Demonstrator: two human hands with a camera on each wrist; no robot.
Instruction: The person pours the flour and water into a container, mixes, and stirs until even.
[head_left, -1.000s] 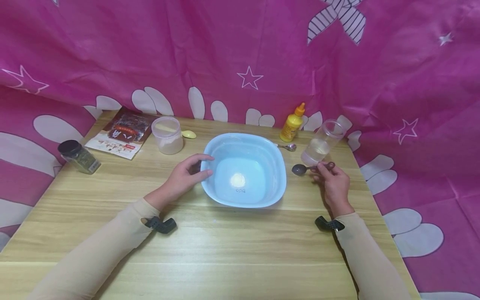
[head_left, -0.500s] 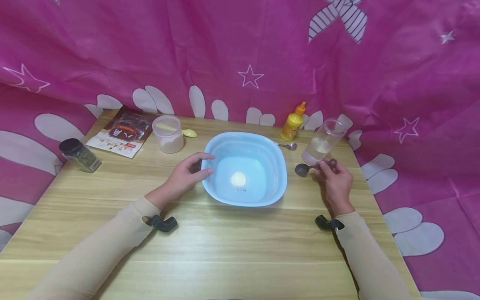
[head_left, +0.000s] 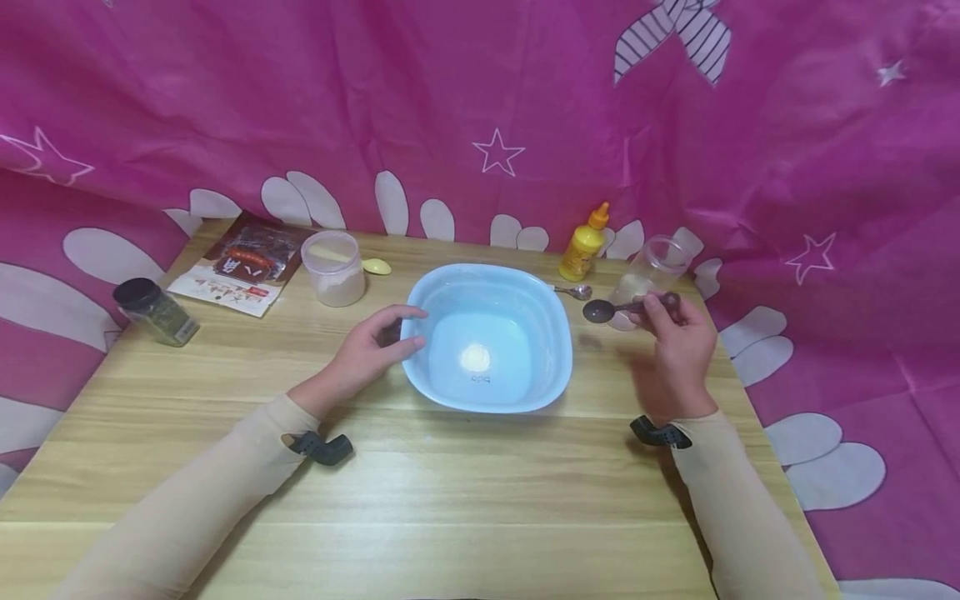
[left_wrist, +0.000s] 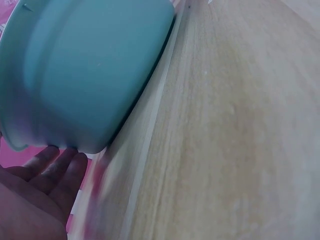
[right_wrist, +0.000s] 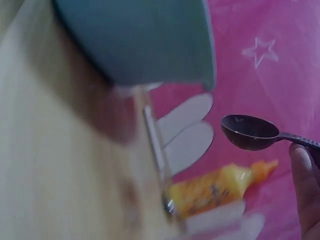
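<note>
A light blue plastic basin (head_left: 536, 383) stands in the middle of the wooden table. My left hand (head_left: 367, 346) holds its left rim, thumb and index fingertip over the edge; in the left wrist view the other fingers (left_wrist: 70, 180) lie against the outer wall (left_wrist: 95, 75). To the right of the basin, my right hand (head_left: 682, 358) pinches a dark brown measuring spoon (head_left: 598, 312) by its handle, above the table. The spoon's bowl (right_wrist: 250, 134) faces up in the right wrist view. Behind that hand, a clear container (head_left: 663, 257) of liquid is partly hidden.
Right of the basin lie a metal spoon (head_left: 579, 292) and, behind it, a yellow squeeze bottle (head_left: 581, 252). Back left are a tub of white powder (head_left: 337, 287), a yellow spoon (head_left: 377, 267), a brown packet (head_left: 240, 267) and a black-lidded jar (head_left: 161, 315). A pink curtain (head_left: 450, 100) hangs behind.
My right hand has lifted the measuring spoon away from the tabletop, up in front of the clear container. My left hand and the basin have stayed in place.
</note>
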